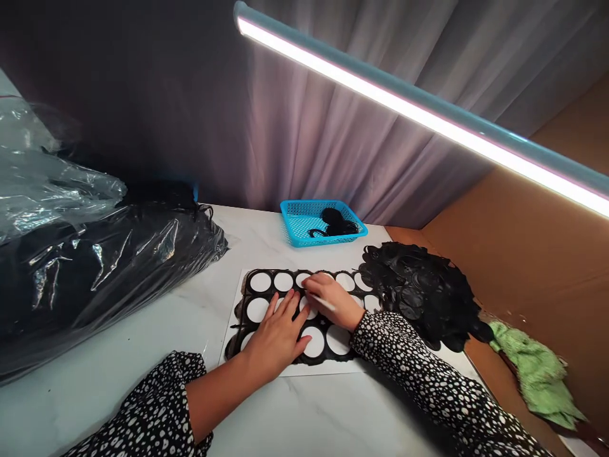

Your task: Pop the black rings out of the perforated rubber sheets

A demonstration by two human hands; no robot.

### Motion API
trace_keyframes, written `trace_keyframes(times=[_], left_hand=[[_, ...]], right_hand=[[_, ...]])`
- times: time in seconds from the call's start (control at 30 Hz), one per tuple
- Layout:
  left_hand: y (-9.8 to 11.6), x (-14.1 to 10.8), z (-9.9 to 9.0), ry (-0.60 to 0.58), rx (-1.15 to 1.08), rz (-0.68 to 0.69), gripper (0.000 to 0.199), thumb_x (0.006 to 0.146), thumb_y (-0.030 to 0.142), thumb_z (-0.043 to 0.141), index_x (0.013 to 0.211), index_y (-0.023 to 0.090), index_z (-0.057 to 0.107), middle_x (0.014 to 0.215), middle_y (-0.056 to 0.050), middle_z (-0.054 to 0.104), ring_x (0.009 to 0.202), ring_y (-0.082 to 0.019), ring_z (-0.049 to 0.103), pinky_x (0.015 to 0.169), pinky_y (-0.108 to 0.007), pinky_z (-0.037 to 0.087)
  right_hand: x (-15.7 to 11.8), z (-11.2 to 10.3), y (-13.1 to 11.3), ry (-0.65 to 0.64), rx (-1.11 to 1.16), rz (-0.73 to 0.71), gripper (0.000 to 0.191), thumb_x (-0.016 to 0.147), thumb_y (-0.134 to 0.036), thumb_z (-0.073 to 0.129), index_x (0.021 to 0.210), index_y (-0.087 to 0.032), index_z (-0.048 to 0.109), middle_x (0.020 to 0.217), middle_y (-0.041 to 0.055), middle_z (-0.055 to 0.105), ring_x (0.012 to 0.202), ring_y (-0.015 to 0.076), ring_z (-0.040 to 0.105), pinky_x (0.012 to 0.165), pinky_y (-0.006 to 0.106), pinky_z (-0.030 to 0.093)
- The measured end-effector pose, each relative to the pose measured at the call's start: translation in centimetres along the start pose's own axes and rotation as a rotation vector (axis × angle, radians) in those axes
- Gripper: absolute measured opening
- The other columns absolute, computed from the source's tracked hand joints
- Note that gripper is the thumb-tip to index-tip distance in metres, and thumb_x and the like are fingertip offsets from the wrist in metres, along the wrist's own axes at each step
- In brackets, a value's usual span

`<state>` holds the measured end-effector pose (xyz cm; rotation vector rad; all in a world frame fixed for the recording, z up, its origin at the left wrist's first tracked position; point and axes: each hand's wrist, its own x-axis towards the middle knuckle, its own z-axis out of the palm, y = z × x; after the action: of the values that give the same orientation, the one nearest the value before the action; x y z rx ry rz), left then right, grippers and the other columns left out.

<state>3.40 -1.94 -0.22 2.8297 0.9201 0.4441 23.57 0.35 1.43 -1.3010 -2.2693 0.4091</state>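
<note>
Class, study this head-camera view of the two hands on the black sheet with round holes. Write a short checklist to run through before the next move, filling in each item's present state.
1. Left hand lying flat on the black sheet with round holes: ok.
2. Right hand gripping the white stick: ok.
3. Tip of the stick in view: cannot tell, the fingers hide it.
4. White backing sheet lying flat under the black sheet: ok.
5. Black pile kept apart from the black sheet: not ok, it appears to touch the right end.
6. Blue basket standing apart from the black sheet: ok.
</note>
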Motion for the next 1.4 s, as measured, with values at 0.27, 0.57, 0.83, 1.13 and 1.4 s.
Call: trace_keyframes(times=[0.27,0.57,0.83,1.13,1.4], left_hand=[[-0.4,0.1,-0.2,-0.043,0.033,0.010,0.052,0.099,0.047,0.044,0.141,0.017,0.043,0.148,-0.018,0.044,0.142,-0.033,0.032,0.114,-0.055,0.025],[-0.9,-2.2,-1.6,-0.061,-0.007,0.100,0.046,0.098,0.049,0.048,0.137,0.024,0.049,0.149,-0.013,0.043,0.141,-0.033,0.034,0.113,-0.053,0.030],[-1.1,-2.8,-1.6,-0.094,-0.059,0.105,0.052,0.097,0.045,0.054,0.144,0.027,0.043,0.155,-0.013,0.035,0.144,-0.034,0.027,0.115,-0.053,0.026],[-1.0,-2.7,-1.8,-0.132,-0.026,0.106,0.051,0.095,0.043,0.057,0.143,0.026,0.045,0.155,-0.014,0.035,0.145,-0.034,0.026,0.115,-0.052,0.026],[-1.3,-2.9,-1.3,-0.101,-0.041,0.117,0.050,0.095,0.043,0.057,0.141,0.026,0.048,0.156,-0.014,0.032,0.145,-0.037,0.021,0.114,-0.055,0.026]], right_hand=[[1.3,-6.3,6.4,0.524,-0.188,0.463,0.014,0.083,-0.019,0.048,0.071,-0.022,0.052,0.078,0.0079,0.066,0.077,0.0238,0.059,0.073,0.032,0.040],[-3.2,-1.6,-2.5,0.085,0.301,0.308,0.013,0.083,-0.021,0.059,0.070,-0.022,0.058,0.088,0.0020,0.072,0.087,0.0216,0.060,0.079,0.034,0.044],[-4.3,-0.5,-3.9,0.060,0.422,0.301,0.014,0.085,-0.019,0.060,0.071,-0.021,0.057,0.088,0.0017,0.072,0.082,0.0186,0.064,0.075,0.031,0.046],[-5.3,0.9,-4.3,0.060,0.076,0.151,0.007,0.091,-0.016,0.057,0.091,-0.021,0.063,0.088,0.0039,0.069,0.084,0.0197,0.059,0.078,0.034,0.041],[-4.4,0.0,0.0,0.251,-0.210,0.094,0.014,0.091,-0.016,0.047,0.094,-0.020,0.060,0.091,0.0085,0.069,0.089,0.0235,0.060,0.082,0.037,0.039]])
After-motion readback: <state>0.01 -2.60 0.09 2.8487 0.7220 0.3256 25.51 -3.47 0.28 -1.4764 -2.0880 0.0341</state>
